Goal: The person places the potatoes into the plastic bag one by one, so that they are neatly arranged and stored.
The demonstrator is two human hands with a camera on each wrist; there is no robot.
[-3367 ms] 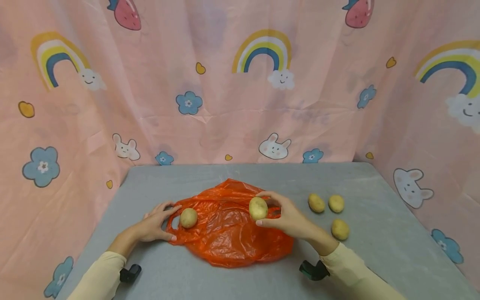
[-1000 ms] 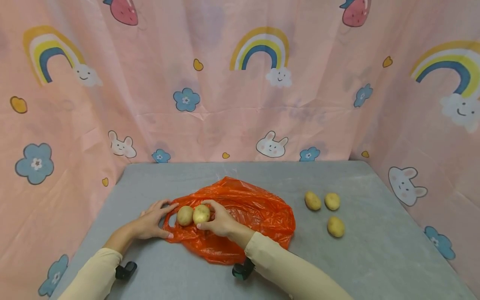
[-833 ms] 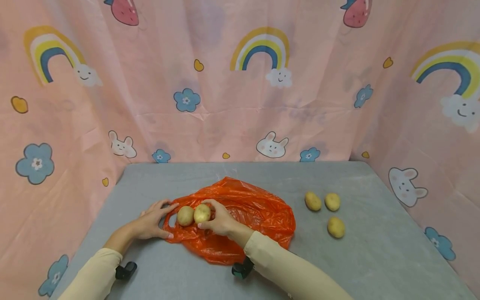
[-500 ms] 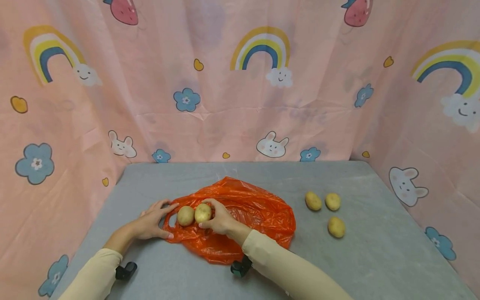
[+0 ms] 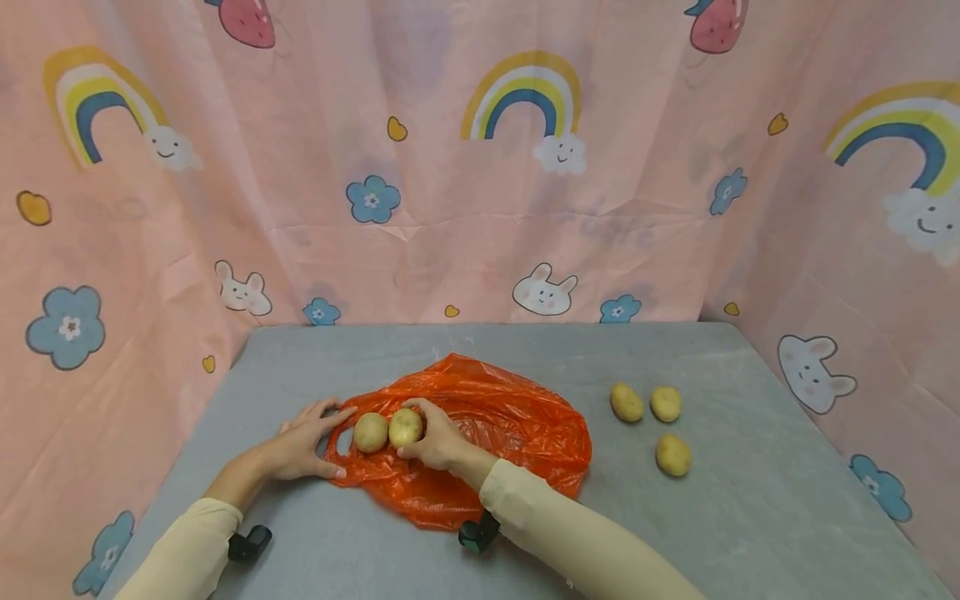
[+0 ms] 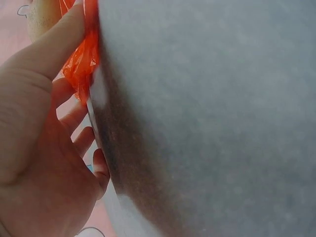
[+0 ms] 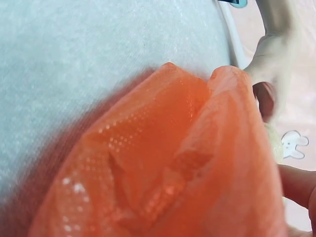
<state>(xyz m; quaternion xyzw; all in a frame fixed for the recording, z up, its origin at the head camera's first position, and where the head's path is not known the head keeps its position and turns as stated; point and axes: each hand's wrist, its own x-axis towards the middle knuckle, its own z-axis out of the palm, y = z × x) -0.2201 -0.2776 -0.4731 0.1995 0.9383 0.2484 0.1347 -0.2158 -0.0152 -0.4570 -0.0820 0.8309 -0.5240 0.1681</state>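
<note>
An orange-red plastic bag (image 5: 517,425) lies flat on the grey table, its handle opening toward the left. One potato (image 5: 371,432) rests on the bag near that handle. Close on its right, a second potato (image 5: 406,427) is pinched between the thumb and fingers of my right hand (image 5: 438,437), over the bag. My left hand (image 5: 303,444) spreads its thumb and fingers at the bag's left end, fingertips on the plastic. The left wrist view shows the thumb against the bag's edge (image 6: 81,69), the other fingers loosely extended. In the right wrist view the bag (image 7: 163,158) hides most of the right hand.
Three more potatoes lie to the right of the bag: an oblong potato (image 5: 626,402), a rounder potato (image 5: 666,404) and a nearer potato (image 5: 673,455). The grey table (image 5: 750,500) meets a pink printed curtain (image 5: 450,267) at the back and sides.
My right hand has carried its potato leftward from above the bag's right part to beside the first potato. Over the last second it has barely moved. The left hand stays at the handle.
</note>
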